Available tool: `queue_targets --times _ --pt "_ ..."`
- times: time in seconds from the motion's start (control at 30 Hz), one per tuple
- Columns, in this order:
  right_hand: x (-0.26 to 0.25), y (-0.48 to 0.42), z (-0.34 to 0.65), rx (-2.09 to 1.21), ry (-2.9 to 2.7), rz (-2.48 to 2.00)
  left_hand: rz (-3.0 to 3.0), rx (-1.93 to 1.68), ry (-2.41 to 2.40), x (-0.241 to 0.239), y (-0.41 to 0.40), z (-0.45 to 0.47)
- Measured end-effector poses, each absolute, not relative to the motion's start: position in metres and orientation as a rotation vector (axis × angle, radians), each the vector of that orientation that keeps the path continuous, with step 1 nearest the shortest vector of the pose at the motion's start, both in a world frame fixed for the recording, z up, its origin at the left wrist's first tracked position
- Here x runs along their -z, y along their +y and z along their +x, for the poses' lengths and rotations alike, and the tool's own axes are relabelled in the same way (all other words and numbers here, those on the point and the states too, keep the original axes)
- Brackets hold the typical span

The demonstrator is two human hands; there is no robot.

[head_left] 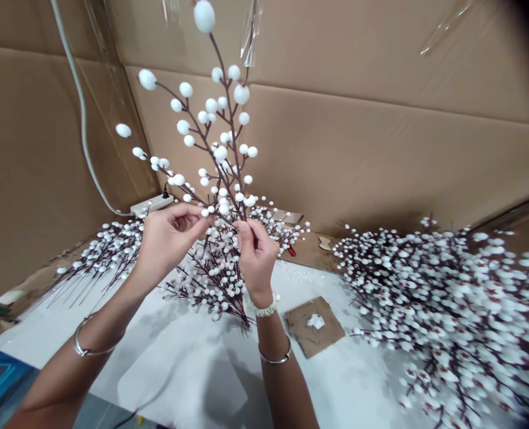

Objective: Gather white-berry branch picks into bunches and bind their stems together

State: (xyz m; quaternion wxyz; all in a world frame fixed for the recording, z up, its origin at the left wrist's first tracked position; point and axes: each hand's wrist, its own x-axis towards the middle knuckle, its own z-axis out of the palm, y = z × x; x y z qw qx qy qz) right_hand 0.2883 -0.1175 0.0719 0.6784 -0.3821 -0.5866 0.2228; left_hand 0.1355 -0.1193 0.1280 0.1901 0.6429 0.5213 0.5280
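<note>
The white sheet [192, 369] lies open in front — held branch [220, 153] and berry-branch heaps [447, 298] block beyond.

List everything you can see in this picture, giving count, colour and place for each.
held branch: one, dark twigs with white balls, raised at centre
branch piles: three, same colours, left, centre and right of table
table: one, white, below hands
cardboard scrap: one, brown, on table right of wrist
power strip: one, white, back left
cardboard walls: several, brown, behind
bangles: two, silver, one on each forearm
left hand: pinching held branch
right hand: pinching held branch
</note>
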Motion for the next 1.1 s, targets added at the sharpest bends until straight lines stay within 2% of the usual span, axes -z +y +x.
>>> queue_targets --times 0.4,0.53,0.7,0.8,1.0,1.1 --pt "-0.081 -0.117 0.292 -0.896 -1.080 -0.749 2.270 -1.551 1.641 -0.129 -0.120 0.130" --pt "-0.083 -0.116 0.290 -1.136 -0.947 -0.694 2.295 -1.582 1.677 -0.122 -0.115 0.128" --pt "-0.084 -0.116 0.280 -1.369 -0.788 -0.536 2.060 -1.305 1.711 -0.106 -0.100 0.129" --pt "-0.085 -0.118 0.276 -1.382 -0.714 -0.473 1.927 -1.320 1.667 -0.099 -0.090 0.128" --pt "-0.085 -0.118 0.275 -1.257 -0.674 -0.491 1.649 -1.757 1.298 -0.103 -0.092 0.118" --pt "-0.084 -0.118 0.274 -1.210 -0.697 -0.561 1.655 -1.769 1.293 -0.106 -0.103 0.118"
